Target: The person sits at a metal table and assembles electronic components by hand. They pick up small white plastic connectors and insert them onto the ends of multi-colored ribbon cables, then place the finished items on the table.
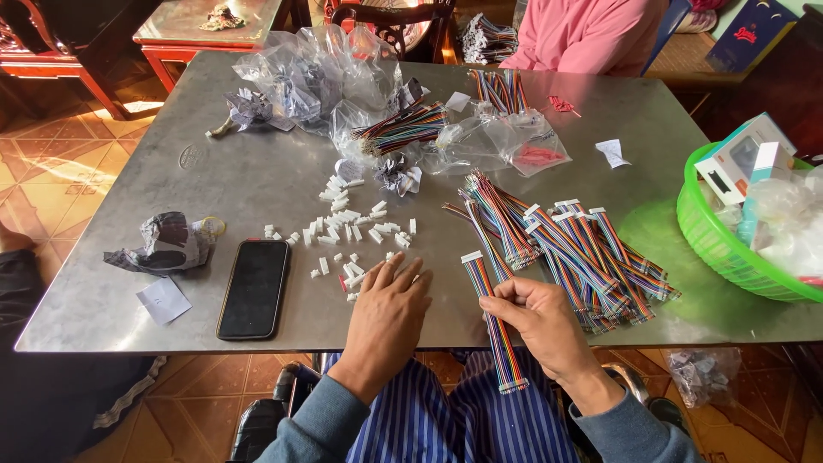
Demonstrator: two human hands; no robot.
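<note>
My right hand (540,321) pinches a multicoloured ribbon cable (482,279) with a white connector at its far end; the cable's tail hangs over the table's near edge. My left hand (386,313) lies flat, fingers spread, on the grey metal table (240,176), fingertips among several small white plastic connectors (351,225). To the right of my right hand lies a pile of finished ribbon cables (583,253) with white connectors.
A black phone (254,288) lies left of my left hand, beside crumpled bags (167,244) and a paper slip. Clear bags and cable bundles (399,129) sit at the middle back. A green basket (711,244) with boxes stands right. A person in pink (587,34) sits opposite.
</note>
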